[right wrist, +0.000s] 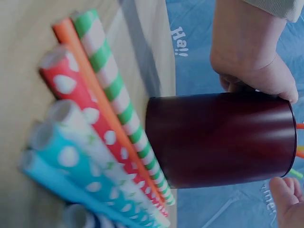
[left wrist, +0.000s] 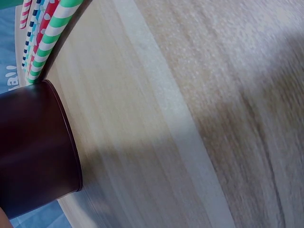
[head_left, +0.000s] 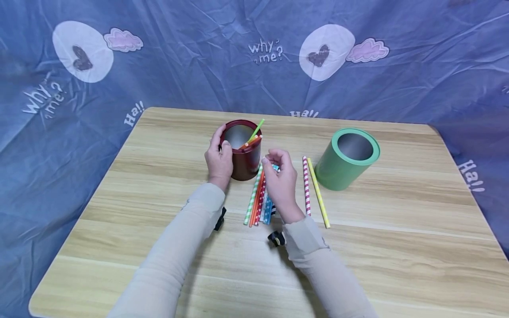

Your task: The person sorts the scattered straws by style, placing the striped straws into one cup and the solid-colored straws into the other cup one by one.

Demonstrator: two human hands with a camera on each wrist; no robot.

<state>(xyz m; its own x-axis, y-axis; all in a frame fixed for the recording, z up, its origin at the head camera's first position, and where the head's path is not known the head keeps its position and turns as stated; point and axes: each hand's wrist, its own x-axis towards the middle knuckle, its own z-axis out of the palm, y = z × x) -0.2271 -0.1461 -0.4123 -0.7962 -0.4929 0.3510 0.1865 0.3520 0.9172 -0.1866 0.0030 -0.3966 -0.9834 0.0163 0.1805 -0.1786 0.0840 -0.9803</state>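
Note:
A dark red can [head_left: 245,167] stands on the table with a bright green straw [head_left: 259,126] and several orange ones poking out of its mouth. My left hand [head_left: 219,164] grips its left side, thumb up at the rim. To the right of the can, my right hand [head_left: 283,180] has loosely bent fingers and no straw shows in them; its fingertips [right wrist: 283,192] appear close to the can's rim in the right wrist view. Below that hand lies a row of paper straws: green-striped [right wrist: 114,85], orange [right wrist: 78,50], red with white dots [right wrist: 65,81] and several blue ones, partly hidden in the head view.
A green can [head_left: 338,170] stands at the right. Between it and my right hand, a pink-striped straw [head_left: 306,185] and a yellow straw [head_left: 319,194] lie apart from the row. A blue printed cloth [head_left: 199,66] hangs behind the wooden table [head_left: 159,176].

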